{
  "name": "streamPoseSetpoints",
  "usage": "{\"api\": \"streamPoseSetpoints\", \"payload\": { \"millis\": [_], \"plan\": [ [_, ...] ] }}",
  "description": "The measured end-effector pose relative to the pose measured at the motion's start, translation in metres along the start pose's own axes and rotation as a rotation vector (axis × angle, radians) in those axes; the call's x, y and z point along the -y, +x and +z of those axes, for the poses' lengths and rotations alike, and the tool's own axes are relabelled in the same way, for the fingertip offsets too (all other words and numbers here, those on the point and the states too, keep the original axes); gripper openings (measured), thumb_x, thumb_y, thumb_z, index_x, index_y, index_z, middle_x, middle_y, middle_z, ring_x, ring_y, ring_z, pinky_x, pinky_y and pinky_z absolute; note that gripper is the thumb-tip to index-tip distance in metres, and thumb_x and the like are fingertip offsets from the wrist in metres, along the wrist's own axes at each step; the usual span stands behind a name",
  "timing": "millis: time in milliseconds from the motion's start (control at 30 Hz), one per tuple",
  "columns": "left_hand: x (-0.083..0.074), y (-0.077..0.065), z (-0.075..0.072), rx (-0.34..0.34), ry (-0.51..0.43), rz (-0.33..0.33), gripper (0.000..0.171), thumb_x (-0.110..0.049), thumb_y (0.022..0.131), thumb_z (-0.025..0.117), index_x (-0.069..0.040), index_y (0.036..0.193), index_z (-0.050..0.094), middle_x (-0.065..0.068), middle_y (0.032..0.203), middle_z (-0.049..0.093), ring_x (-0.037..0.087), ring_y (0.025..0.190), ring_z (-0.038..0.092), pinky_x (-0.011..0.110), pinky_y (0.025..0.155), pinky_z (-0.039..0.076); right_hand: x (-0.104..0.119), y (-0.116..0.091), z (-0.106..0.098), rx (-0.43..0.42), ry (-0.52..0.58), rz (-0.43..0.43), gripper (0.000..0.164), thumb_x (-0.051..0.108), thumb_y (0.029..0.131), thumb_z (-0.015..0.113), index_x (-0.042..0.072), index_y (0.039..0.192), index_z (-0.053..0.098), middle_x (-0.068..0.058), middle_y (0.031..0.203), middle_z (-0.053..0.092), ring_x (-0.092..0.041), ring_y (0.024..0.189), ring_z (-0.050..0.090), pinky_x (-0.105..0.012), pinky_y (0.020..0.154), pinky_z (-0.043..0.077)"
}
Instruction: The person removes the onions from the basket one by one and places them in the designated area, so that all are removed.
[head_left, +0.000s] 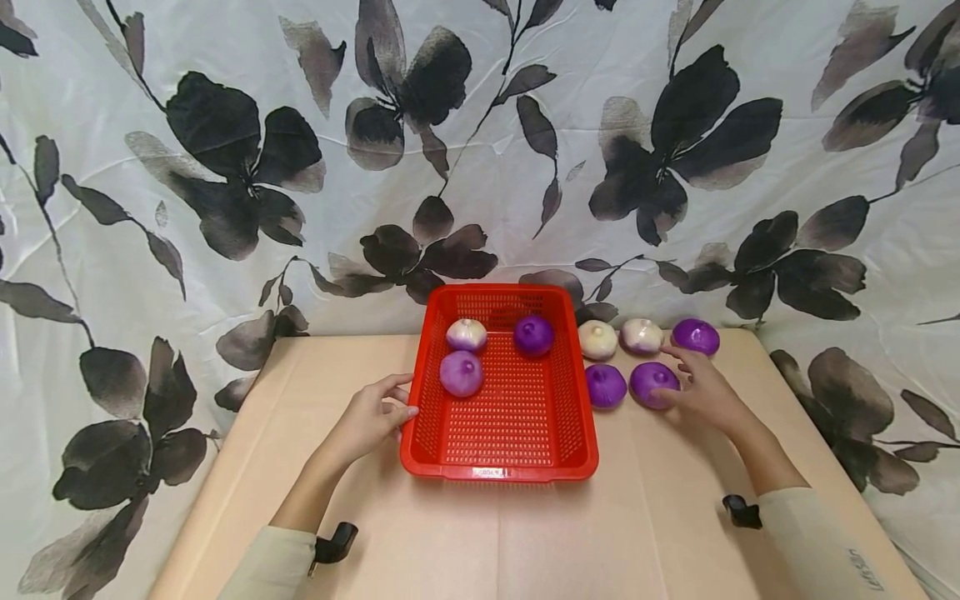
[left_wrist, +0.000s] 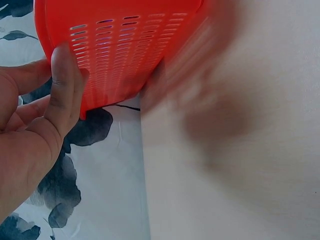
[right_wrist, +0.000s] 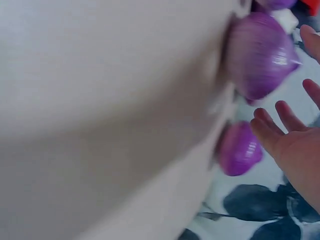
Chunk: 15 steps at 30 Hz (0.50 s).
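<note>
A red plastic basket (head_left: 498, 472) with slotted walls stands in the middle of the table. My left hand (head_left: 372, 414) holds its left rim, thumb at the lip and fingers against the outer wall (left_wrist: 107, 60). Three onions lie in the basket: a white-and-purple onion (head_left: 467, 335), a light purple onion (head_left: 461, 373) and a dark purple onion (head_left: 533, 335). On the right, my right hand (head_left: 701, 387) reaches over a purple onion (head_left: 654, 384), fingers spread around it. In the right wrist view a gap shows between these fingers and the nearest onion (right_wrist: 260, 55).
Beside the basket's right wall lie a purple onion (head_left: 606, 386) and a whitish onion (head_left: 597, 340). Further along the back are a pale glossy onion (head_left: 641, 336) and a deep purple onion (head_left: 696, 336). A floral cloth (head_left: 525, 200) hangs behind the pale wooden table (head_left: 570, 533).
</note>
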<state>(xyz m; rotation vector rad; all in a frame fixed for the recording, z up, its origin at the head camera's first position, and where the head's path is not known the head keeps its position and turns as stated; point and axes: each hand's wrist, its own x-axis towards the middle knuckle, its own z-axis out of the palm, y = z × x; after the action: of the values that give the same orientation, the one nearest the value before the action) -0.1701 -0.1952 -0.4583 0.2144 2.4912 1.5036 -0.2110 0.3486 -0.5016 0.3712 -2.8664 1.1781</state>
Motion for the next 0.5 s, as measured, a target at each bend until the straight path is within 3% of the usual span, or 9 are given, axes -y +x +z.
{"api": "streamPoseSetpoints", "payload": {
  "millis": [233,500],
  "plan": [
    [0.000,0.000,0.000,-0.002,0.007,-0.001,0.061,0.002,0.093,0.071,0.002,0.149,0.047,0.021,0.110,0.066,0.019,0.068,0.068,0.050,0.064,0.064,0.039,0.010,-0.020,-0.062,-0.069,-0.089,0.071,0.016,0.086,0.084,-0.005,0.145,0.050,-0.031,0.140,0.051,-0.052,0.132,0.048,-0.069,0.107,0.041],
    [0.000,0.000,0.000,0.008,0.003,0.011,0.061,0.002,0.093,0.071,0.003,0.150,0.047,0.021,0.109,0.066,0.019,0.068,0.068,0.053,0.064,0.063,0.088,0.048,-0.014,0.053,-0.067,-0.107,0.074,0.024,0.088,0.084,0.004,0.150,0.049,-0.026,0.148,0.048,-0.046,0.131,0.048,-0.068,0.107,0.045]
  ]
}}
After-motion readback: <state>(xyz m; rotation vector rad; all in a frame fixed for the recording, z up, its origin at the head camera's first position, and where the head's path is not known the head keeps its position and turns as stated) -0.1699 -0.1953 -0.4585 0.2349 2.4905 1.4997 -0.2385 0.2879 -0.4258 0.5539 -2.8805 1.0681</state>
